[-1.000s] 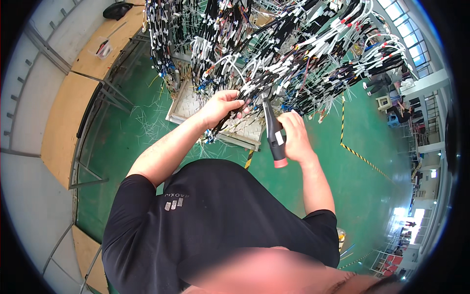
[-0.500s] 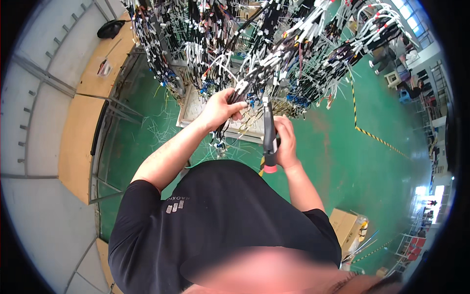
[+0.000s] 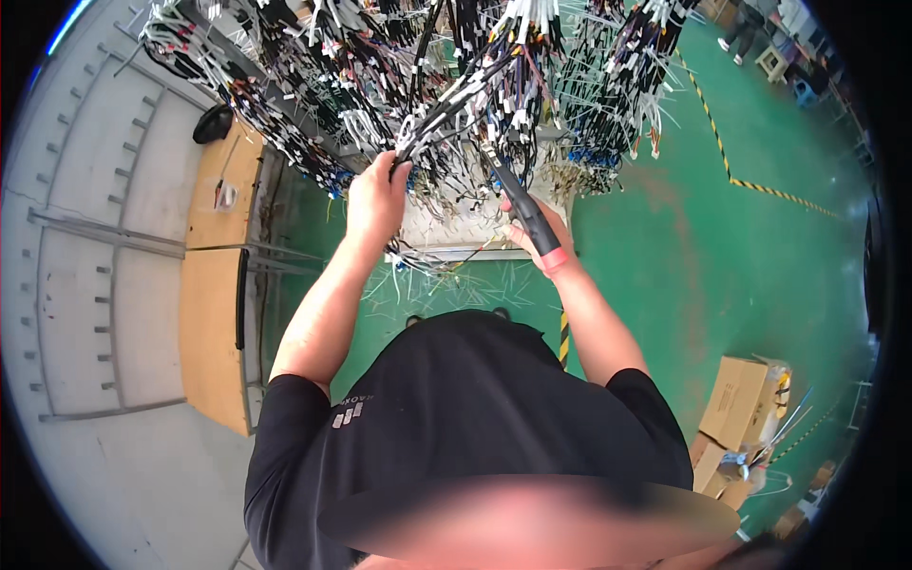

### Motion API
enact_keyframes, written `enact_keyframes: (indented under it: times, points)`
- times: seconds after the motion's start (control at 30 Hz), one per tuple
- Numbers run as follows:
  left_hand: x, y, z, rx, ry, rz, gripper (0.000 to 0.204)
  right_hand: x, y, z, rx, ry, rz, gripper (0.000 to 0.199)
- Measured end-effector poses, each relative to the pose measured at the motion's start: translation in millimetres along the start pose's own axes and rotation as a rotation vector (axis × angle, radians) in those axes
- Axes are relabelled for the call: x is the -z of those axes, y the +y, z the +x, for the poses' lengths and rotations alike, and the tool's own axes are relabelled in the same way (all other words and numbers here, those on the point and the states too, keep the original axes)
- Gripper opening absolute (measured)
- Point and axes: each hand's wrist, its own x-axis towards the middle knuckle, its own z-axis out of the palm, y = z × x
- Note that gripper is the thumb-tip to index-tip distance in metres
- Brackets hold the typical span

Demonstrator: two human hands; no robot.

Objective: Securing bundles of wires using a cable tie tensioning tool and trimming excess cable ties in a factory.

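The left hand [image 3: 375, 195] was raised at the centre-left of the frame, its fingers clenched around a bundle of black wires [image 3: 446, 104] that ran up and to the right from the grip toward the top centre. The right hand [image 3: 532, 228] sat just right of centre, slightly lower, wrapped around a black hand tool with a red butt end [image 3: 527, 214]. The tool's long axis ran diagonally: the red end pointed down and to the right, toward the person's wrist, and the working tip pointed up and to the left into the wires. How the tip stood could not be told, as it was lost among the cables.

The bundle lay between the two hands and above them, its own long axis slanting from lower left to upper right, so tool and bundle crossed at an angle rather than lying parallel. The left hand was on the bundle itself; the right hand reached it only through the tool's tip, just beside the left hand's grip.

All of this hung within a dense wiring harness [image 3: 418, 76] filling the upper part of the frame, with white-tagged and black leads dangling. Below it lay a pale board [image 3: 446, 233] and the green floor [image 3: 684, 285]. Wooden benches [image 3: 209, 313] stood at the left, and cardboard boxes [image 3: 741, 404] at the lower right.
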Motion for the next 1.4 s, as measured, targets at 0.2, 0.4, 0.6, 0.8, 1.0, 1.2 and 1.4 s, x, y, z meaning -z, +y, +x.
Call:
enact_keyframes:
  times: [0.2,0.4,0.6,0.8,1.0,1.2,1.4]
  points:
    - [53,12,26,0.461,-0.471,-0.555,0.032,-3,-12,19,0.078,-0.058,0.083,0.047]
    - [74,5,37,0.52,-0.672,-0.719,0.034,9,-14,38,0.18,-0.192,0.29,0.059]
    - [71,1,33,0.565,-0.708,-0.786,0.034,15,12,37,0.046,-0.288,0.482,0.06]
    - [74,6,34,0.603,-0.747,-0.807,0.034,10,-1,59,0.185,-0.378,0.304,0.065]
    - [76,7,33,0.64,-0.834,-0.872,0.033,7,-9,61,0.246,-0.388,0.181,0.063]
    - [73,7,31,0.64,-0.933,-1.01,0.03,0,-16,61,0.283,-0.363,0.105,0.052]
    - [79,7,32,0.612,-1.009,-1.009,0.029,-6,-46,56,0.324,-0.246,0.091,0.032]
